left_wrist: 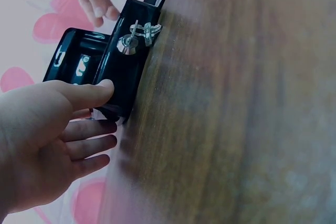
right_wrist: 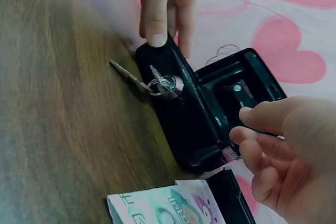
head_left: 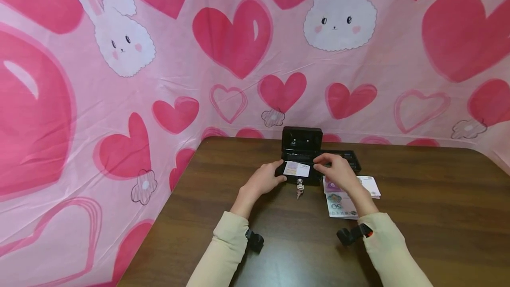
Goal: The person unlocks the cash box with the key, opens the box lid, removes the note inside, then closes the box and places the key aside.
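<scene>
"20" on banknote (head_left: 338, 205)

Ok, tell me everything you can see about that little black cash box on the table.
The cash box is small, glossy black, seemingly metal, near the table's far edge. Its lid stands open and upright, with banknotes lying inside. A key sits in the front lock, a second key hanging off its ring onto the wood. The left hand holds its left front corner, thumb on the front wall; the right hand hovers at its right side.
</scene>
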Demonstrator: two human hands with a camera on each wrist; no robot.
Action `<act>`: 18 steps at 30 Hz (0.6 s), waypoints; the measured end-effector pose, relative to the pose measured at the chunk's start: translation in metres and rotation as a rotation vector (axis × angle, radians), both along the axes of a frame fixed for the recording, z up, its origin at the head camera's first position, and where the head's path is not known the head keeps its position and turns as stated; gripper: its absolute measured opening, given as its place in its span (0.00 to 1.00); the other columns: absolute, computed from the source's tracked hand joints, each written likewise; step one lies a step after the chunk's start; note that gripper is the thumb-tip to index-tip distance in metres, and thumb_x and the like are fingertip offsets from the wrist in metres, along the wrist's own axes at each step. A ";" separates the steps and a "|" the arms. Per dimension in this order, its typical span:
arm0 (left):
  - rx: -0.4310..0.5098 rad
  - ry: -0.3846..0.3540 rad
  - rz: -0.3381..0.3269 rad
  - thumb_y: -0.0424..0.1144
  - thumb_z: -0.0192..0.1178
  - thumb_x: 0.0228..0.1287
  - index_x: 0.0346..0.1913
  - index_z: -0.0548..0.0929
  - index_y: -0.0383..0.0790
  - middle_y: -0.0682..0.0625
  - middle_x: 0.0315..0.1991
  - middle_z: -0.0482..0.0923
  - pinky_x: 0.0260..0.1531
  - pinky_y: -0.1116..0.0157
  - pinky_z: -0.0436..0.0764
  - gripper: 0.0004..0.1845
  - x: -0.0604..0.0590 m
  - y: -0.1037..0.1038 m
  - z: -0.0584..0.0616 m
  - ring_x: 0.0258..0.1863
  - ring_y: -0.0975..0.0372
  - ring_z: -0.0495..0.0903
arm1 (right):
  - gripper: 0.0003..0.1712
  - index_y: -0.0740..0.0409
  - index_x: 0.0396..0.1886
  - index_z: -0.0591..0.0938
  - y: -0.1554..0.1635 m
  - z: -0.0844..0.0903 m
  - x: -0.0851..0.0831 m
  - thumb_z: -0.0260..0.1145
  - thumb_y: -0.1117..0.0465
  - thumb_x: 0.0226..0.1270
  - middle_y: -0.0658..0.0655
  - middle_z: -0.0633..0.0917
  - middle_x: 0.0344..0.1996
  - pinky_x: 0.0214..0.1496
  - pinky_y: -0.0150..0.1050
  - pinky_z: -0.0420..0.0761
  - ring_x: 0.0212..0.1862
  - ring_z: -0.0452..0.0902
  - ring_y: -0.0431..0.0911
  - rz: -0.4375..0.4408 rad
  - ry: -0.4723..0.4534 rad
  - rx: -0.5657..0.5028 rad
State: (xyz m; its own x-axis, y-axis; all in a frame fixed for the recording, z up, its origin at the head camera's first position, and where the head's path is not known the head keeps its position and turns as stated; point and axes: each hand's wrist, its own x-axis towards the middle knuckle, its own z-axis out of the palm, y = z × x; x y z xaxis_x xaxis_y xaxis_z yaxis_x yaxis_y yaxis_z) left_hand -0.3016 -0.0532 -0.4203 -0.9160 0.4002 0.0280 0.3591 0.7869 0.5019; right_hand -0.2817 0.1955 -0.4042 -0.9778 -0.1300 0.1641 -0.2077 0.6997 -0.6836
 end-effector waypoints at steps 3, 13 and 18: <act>-0.003 0.002 0.000 0.48 0.61 0.70 0.74 0.67 0.43 0.47 0.72 0.69 0.68 0.55 0.71 0.33 0.000 0.000 -0.001 0.69 0.56 0.72 | 0.16 0.61 0.53 0.83 -0.003 -0.001 -0.005 0.64 0.57 0.70 0.65 0.87 0.45 0.24 0.37 0.77 0.18 0.78 0.46 0.015 -0.006 0.006; -0.002 0.012 0.003 0.48 0.62 0.69 0.73 0.68 0.42 0.46 0.71 0.70 0.67 0.55 0.72 0.33 0.001 0.003 0.000 0.67 0.55 0.73 | 0.15 0.59 0.49 0.85 -0.010 0.000 -0.016 0.65 0.57 0.69 0.61 0.88 0.43 0.43 0.48 0.82 0.39 0.82 0.51 0.031 -0.004 0.111; -0.014 0.021 0.003 0.48 0.61 0.70 0.73 0.68 0.41 0.45 0.70 0.71 0.67 0.55 0.73 0.32 0.001 0.004 0.001 0.67 0.55 0.74 | 0.16 0.59 0.50 0.85 -0.014 -0.003 -0.022 0.64 0.56 0.69 0.61 0.88 0.44 0.54 0.56 0.80 0.48 0.82 0.55 0.044 -0.038 0.145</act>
State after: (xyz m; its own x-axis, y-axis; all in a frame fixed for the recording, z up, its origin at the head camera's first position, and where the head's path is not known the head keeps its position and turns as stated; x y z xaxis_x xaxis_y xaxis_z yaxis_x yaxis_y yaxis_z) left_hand -0.3006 -0.0492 -0.4195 -0.9165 0.3980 0.0413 0.3670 0.7950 0.4829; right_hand -0.3032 0.1811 -0.4071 -0.9759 -0.1922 0.1033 -0.2159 0.7826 -0.5839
